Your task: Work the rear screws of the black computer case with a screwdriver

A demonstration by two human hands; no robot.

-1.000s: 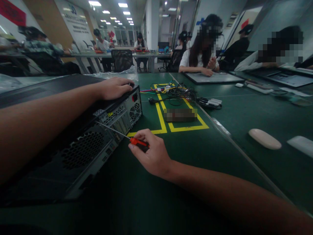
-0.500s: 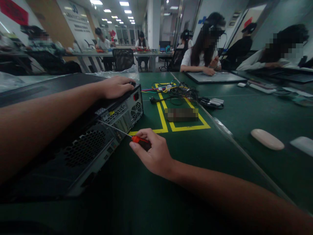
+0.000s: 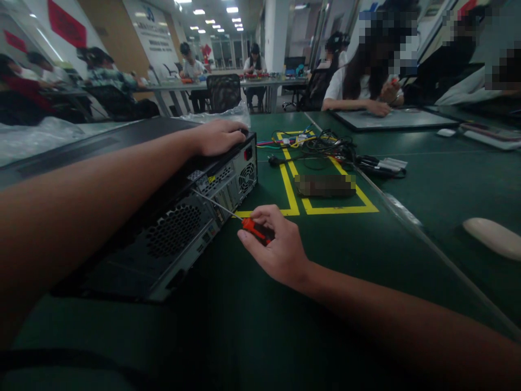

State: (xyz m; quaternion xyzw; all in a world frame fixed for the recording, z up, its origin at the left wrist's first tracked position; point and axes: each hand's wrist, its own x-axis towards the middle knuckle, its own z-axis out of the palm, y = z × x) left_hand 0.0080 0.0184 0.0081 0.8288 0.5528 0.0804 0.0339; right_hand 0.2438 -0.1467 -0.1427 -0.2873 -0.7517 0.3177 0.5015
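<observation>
A black computer case (image 3: 134, 142) lies on its side at the left, its rear panel (image 3: 228, 187) with vents and ports turned toward me. My left hand (image 3: 220, 137) rests on top of the case near its far rear corner, fingers laid out along the surface. In my right hand (image 3: 280, 244) is a screwdriver (image 3: 257, 230) with an orange and black handle, gripped between thumb and fingers. Its thin shaft slants up to the left and its tip meets the rear panel. Whether the tip sits in a screw is too small to tell.
Beyond the case lie tangled cables (image 3: 331, 145) and a blurred dark object (image 3: 325, 185) within yellow tape (image 3: 342, 209) on the green table (image 3: 366, 255). A pale oval object (image 3: 494, 238) is at right. Across the table a person (image 3: 366, 81) works at a flat panel (image 3: 391, 118).
My view has turned a little to the left, so everything sits further right in the picture. The left hand stays on the case and the screwdriver tip stays at the rear panel.
</observation>
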